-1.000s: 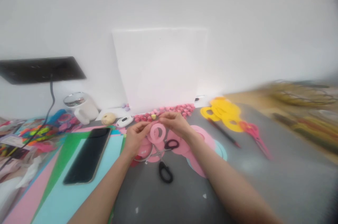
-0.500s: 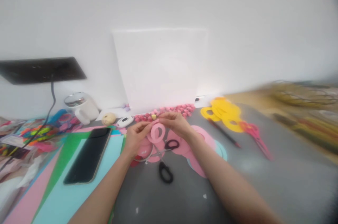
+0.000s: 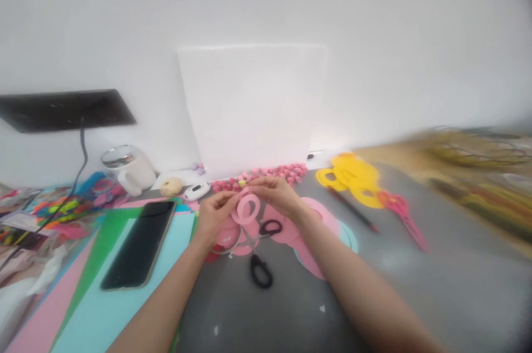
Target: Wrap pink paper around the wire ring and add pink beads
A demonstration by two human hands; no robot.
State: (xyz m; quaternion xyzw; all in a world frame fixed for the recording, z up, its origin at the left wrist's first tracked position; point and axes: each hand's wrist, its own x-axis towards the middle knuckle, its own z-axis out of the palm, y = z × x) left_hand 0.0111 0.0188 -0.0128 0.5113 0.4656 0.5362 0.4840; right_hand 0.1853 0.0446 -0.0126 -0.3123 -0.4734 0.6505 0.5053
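Note:
Both hands meet at the middle over the grey table. A pink paper ring [image 3: 240, 215] is pinched at its upper edge between the fingers of my left hand [image 3: 211, 214] and my right hand [image 3: 277, 195]. Below the ring lie black-handled scissors [image 3: 261, 272] with their blades spread. Pink paper pieces [image 3: 326, 219] lie beneath and to the right of my right wrist, over light blue paper [image 3: 348, 238]. Small pink and red pieces [image 3: 286, 172] are heaped just beyond my fingertips.
A phone [image 3: 139, 247] rests on coloured sheets [image 3: 112, 308] at the left, near a white mug [image 3: 137, 174]. Yellow paper rings [image 3: 353, 175], a dark pencil [image 3: 353, 209] and pink scissors [image 3: 405, 217] lie right. A white board [image 3: 255, 109] leans against the wall.
The fingers of my right hand have shifted very slightly at the top of the pink ring. Everything else looks the same.

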